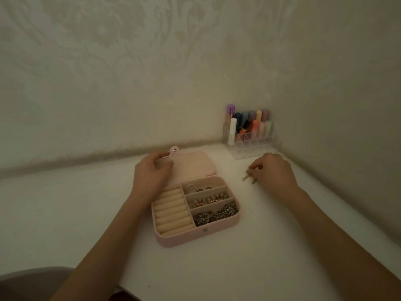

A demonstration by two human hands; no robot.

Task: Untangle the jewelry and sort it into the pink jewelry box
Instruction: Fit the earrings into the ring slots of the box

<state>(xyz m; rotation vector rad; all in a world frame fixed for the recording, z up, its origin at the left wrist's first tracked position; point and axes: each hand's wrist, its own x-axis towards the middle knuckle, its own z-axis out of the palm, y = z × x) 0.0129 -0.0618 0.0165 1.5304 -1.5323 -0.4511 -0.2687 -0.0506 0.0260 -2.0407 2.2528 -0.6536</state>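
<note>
Head view: the pink jewelry box (196,232) is seen lying open on the white table (249,257), between the 2 forearms and nearer the left one. The left hand (149,173) is laid over the far left corner of the box, where the base meets the flipped-back lid (191,164), with its fingers loosely curved against the lid's edge and nothing pinched. The right hand (274,170) is held well to the right of the box, and a small thin piece of jewelry (248,178) is pinched in its fingertips just above the table; what kind of piece it is cannot be told. Inside the box, a block of cream ring rolls (172,210) is set on the left, and 3 compartments are stacked on the right: rings (197,188) farthest, beaded pieces (209,199) in the middle, and dark chains (217,213) nearest.
</note>
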